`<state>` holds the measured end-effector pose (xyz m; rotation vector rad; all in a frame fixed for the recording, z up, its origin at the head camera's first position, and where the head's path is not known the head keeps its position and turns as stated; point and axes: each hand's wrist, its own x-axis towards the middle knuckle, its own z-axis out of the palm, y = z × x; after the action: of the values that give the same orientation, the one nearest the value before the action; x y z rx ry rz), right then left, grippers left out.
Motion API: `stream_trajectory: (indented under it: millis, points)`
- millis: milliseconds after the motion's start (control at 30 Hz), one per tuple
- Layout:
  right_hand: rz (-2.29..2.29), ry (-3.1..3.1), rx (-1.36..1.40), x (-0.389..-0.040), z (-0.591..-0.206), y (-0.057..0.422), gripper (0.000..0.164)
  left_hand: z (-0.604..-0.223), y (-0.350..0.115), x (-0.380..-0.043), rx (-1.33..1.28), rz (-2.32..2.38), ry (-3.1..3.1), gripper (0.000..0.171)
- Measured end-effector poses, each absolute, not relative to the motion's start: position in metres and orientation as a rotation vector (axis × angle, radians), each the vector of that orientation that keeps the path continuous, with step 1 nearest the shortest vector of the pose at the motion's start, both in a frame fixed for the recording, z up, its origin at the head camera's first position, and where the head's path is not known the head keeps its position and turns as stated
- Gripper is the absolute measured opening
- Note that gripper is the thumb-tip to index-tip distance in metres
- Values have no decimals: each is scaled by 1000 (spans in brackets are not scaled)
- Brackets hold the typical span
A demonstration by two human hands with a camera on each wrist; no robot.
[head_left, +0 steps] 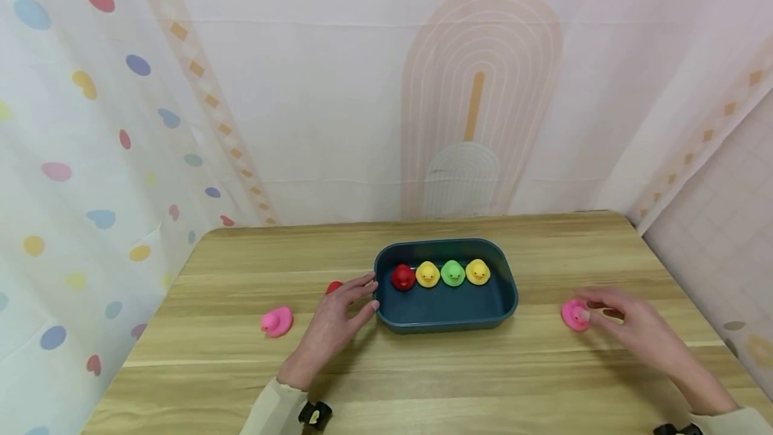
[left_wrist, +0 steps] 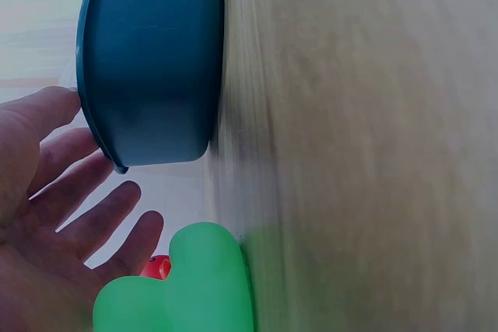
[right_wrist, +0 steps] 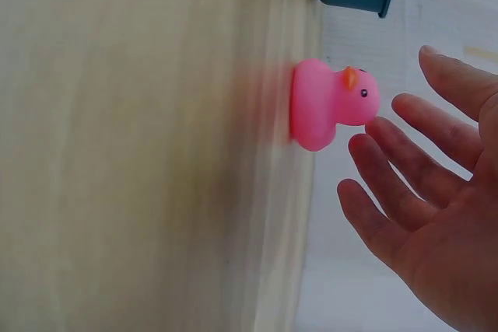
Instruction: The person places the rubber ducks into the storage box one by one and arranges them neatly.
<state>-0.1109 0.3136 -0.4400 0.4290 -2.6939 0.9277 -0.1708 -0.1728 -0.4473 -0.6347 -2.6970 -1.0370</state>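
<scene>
A dark blue-green bin [head_left: 443, 314] stands mid-table with a row of small rubber ducks along its back: a red duck [head_left: 403, 278], two yellow ducks and a green duck [head_left: 453, 273]. My left hand [head_left: 338, 317] has its thumb and fingertips at the bin's left rim, fingers spread and relaxed. Under that hand sits another green duck [left_wrist: 210, 285], hidden in the head view, and a red duck [head_left: 335, 286] shows just behind it. On the right, my right hand [head_left: 628, 324] reaches over a pink duck [right_wrist: 315, 106], its fingers extended close to the duck's head and not closed round it.
Another pink duck [head_left: 278, 321] lies on the wooden table [head_left: 423, 381] left of my left hand. A patterned curtain [head_left: 326, 99] hangs right behind the table's back edge and along the left side.
</scene>
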Motion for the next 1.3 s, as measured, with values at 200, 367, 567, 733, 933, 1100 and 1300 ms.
stream_trajectory:
  millis: [200,367,567,733,933,1100,1300]
  points:
    - [936,-2725,430,-107,-441,313,25,-448,-173,-172,-644,-1043,-2683,36]
    - [925,-2759,388,-106,-440,312,26,-448,-174,-173,-652,-1052,-2679,37]
    - [917,-2807,337,-107,-440,312,27,-448,-173,-173,-658,-1056,-2680,37]
    - [896,-2832,311,-106,-441,312,27,-447,-172,-173,-643,-1063,-2689,38]
    - [900,-2856,299,-106,-441,311,26,-446,-172,-172,-636,-1074,-2689,37]
    - [894,-2863,298,-107,-440,309,24,-447,-172,-171,-630,-1076,-2698,38]
    - [904,-2820,305,-105,-435,307,21,-448,-173,-171,-628,-1077,-2702,38]
